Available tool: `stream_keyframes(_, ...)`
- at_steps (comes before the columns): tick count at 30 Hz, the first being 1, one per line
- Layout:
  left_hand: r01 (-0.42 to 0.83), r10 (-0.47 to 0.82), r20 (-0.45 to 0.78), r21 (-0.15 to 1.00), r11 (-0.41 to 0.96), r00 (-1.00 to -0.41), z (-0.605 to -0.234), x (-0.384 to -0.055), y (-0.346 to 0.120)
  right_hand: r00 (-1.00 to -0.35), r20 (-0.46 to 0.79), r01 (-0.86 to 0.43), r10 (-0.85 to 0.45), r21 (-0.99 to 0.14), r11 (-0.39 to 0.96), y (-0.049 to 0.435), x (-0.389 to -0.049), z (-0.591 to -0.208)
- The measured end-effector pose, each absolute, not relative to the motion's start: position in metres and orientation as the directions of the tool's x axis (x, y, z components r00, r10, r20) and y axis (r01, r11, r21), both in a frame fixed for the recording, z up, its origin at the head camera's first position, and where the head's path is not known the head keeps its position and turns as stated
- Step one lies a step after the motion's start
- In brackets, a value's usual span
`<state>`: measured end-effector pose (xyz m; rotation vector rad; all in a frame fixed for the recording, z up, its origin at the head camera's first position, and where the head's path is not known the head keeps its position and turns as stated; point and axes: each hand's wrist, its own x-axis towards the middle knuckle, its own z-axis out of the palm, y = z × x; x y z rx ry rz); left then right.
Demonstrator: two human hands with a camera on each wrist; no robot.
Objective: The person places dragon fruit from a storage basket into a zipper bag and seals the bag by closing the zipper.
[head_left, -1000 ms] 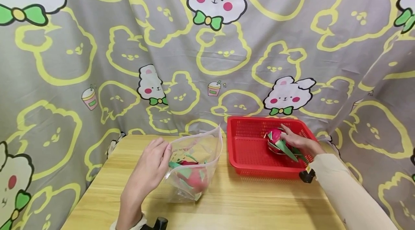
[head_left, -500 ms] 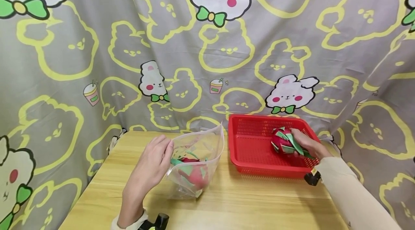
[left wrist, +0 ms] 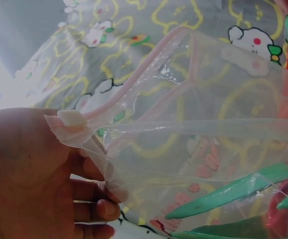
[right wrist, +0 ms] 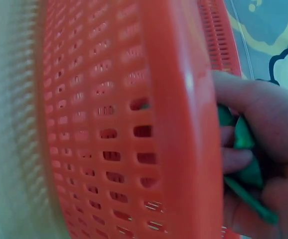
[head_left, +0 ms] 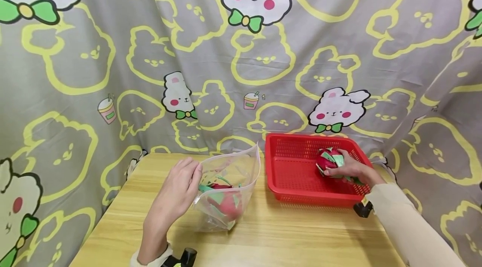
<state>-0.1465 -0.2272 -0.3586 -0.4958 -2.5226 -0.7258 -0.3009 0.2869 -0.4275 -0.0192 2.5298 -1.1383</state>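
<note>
My left hand (head_left: 177, 187) grips the left corner of a clear zip bag (head_left: 246, 183), beside its white slider (left wrist: 72, 118). The bag stands on the table with its mouth spread wide. Through the film shows a red dragon fruit (head_left: 227, 206) with green leaf tips. Over at the right, my right hand (head_left: 352, 167) holds another dragon fruit (head_left: 326, 160) inside the red basket (head_left: 312, 198), thumb on the near side and fingers on the far side. In the right wrist view, its green leaves (right wrist: 248, 172) show under the curled fingers, and the basket wall hides the rest.
The basket has perforated walls and stands at the table's back right, just right of the bag. Pale wood makes up the tabletop (head_left: 286, 237). A grey curtain (head_left: 211, 49) with yellow cartoon outlines hangs behind and along both sides.
The dragon fruit in the basket has turned and shifted slightly right, and my right thumb has come round to its near side. My left hand keeps its hold on the bag.
</note>
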Motion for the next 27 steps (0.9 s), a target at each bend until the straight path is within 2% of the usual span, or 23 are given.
stream_keyframes(5, 0.464, 0.216, 0.529, 0.396, 0.792, -0.821, -0.359, -0.147, -0.227, -0.963, -0.218, 0.053, -0.161, -0.733, 0.679, 0.289, -0.297, -0.425)
stream_keyframes(10, 0.466, 0.216, 0.53, 0.398, 0.79, -0.82, -0.358, -0.147, -0.227, -0.986, -0.109, -0.042, -0.127, -0.571, 0.82, 0.288, -0.296, -0.423)
stream_keyframes(15, 0.464, 0.217, 0.525, 0.399, 0.791, -0.823, -0.358, -0.146, -0.228, -0.994, -0.066, -0.055, -0.088, -0.387, 0.92, 0.287, -0.296, -0.425)
stream_keyframes(17, 0.465, 0.216, 0.528, 0.399, 0.79, -0.821, -0.358, -0.145, -0.228, -0.996, -0.056, -0.041, -0.066, -0.368, 0.929, 0.287, -0.294, -0.426)
stream_keyframes(20, 0.472, 0.217, 0.535, 0.401, 0.786, -0.817, -0.357, -0.145, -0.228, -0.998, -0.042, -0.026, -0.048, -0.409, 0.912, 0.293, -0.29, -0.428)
stream_keyframes(27, 0.485, 0.225, 0.545, 0.397, 0.779, -0.808, -0.357, -0.146, -0.228, -0.996, -0.084, 0.023, -0.04, -0.646, 0.763, 0.303, -0.279, -0.428)
